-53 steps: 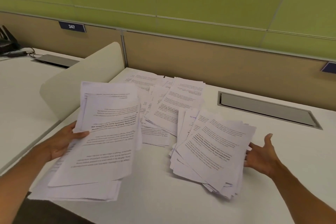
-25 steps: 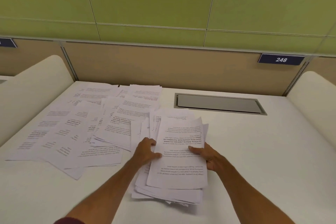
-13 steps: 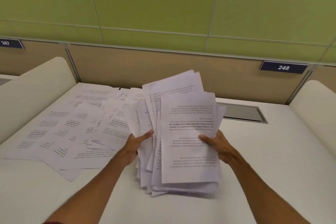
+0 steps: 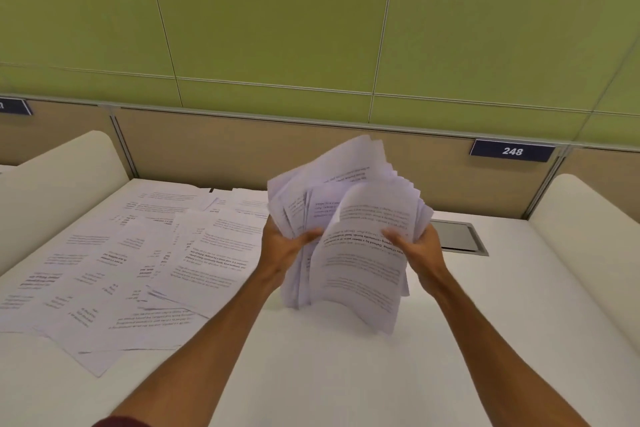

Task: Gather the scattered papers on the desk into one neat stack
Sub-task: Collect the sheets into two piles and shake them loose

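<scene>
A thick, uneven bundle of printed white papers stands nearly upright above the white desk, its lower edge close to the surface. My left hand grips the bundle's left side, and my right hand grips its right side. The front sheet curls outward at the bottom. Several more printed sheets lie scattered and overlapping flat on the left half of the desk.
Cream rounded dividers stand at the left and right of the desk. A tan back panel carries a sign reading 248. A grey cable hatch sits behind the bundle.
Both hands have lifted the bundle from lying flat on the desk and tipped it up nearly vertical. The loose sheets on the left have not moved.
</scene>
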The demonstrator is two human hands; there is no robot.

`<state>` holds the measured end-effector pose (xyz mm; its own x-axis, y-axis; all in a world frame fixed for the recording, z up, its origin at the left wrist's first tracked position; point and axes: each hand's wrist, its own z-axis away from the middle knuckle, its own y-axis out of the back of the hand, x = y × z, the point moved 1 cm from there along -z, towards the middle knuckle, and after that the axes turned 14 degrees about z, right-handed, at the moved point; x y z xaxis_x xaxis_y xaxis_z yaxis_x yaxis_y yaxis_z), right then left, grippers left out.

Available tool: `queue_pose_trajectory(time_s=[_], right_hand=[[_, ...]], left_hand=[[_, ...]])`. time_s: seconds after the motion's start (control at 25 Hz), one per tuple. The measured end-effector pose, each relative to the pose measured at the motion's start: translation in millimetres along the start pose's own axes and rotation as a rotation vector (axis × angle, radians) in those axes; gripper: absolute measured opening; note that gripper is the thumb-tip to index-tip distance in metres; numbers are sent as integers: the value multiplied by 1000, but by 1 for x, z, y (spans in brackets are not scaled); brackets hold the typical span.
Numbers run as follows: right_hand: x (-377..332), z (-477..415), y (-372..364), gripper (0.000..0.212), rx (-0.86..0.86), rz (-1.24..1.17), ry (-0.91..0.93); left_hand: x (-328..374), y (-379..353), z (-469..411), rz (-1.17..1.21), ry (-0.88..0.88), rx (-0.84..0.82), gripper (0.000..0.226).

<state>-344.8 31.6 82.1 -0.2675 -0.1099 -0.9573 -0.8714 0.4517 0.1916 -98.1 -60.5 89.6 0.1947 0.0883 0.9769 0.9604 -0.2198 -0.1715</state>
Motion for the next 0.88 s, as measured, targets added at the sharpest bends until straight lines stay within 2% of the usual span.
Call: queue_pose_trajectory(time_s=[0.08,0.16,0.28,0.36,0.44,0.52,0.64,0.76,0.88], right_hand=[[2,-2,-5,40,44,-65,-30],[5,-3,-9,33,49,-121,-52],[10,-5,-11,33,83,-125,-11],[9,-9,-13,30,112,-81,9],[9,-12,-16,24,56,-66,19],[12,-12,-13,31,-16,-46,13],[20,-14,-3,46,-67,-38,-19],[23,-16,-2,46,-112,-67,-34],[24,-20,-2,43,-153,-115,-44]], left_hand=[[3,-7,0,155,61,-14,103],[1,-8,-3,284,90,5,118],[-11,1,4,333,81,23,127],[-23,6,6,252,21,-12,122],[-29,4,7,91,-18,-67,114],[-36,1,2,-34,-57,-48,100],[-37,3,-10,78,-22,6,77],[-36,0,-14,130,28,-180,61],[-40,-2,-16,119,56,-192,59]])
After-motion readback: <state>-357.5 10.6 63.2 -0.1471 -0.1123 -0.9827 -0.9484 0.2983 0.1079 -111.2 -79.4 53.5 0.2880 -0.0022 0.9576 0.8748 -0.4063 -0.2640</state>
